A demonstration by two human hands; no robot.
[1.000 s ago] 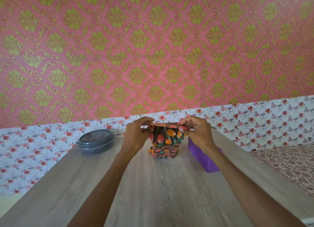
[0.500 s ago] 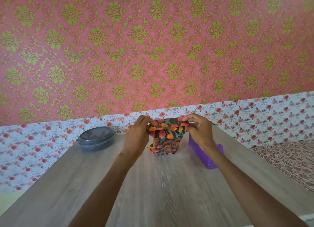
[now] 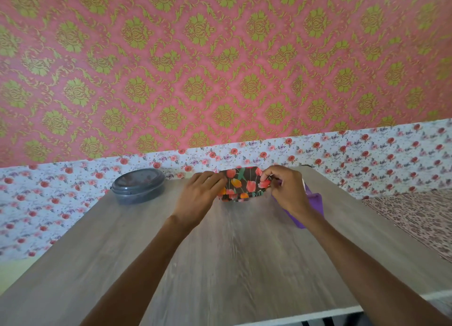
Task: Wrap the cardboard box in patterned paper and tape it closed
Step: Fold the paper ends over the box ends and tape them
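A small box (image 3: 241,184) wrapped in dark paper printed with red and orange tulips lies on the grey wood-grain surface (image 3: 232,264). It sits toward the far edge, at about 12 o'clock from the surface's middle. The left grip (image 3: 203,195) meets it from 9 o'clock, with the fingers laid over the box's left end. The thumb is hidden, so whether this grip clasps the box or only presses on it cannot be told. The right grip (image 3: 287,190) comes in from 3 o'clock, thumb and fingertips pressed together on a fold of the paper (image 3: 265,183) at the box's right end.

A purple plastic container (image 3: 315,204) stands just beyond the right wrist, at 2 o'clock, partly hidden by it. A round grey lidded plastic tub (image 3: 138,186) rests at 10 o'clock, well apart from the box. Behind the surface runs a white rose-print band (image 3: 367,159), with pink wallpaper bearing green damask medallions (image 3: 220,69) above it.
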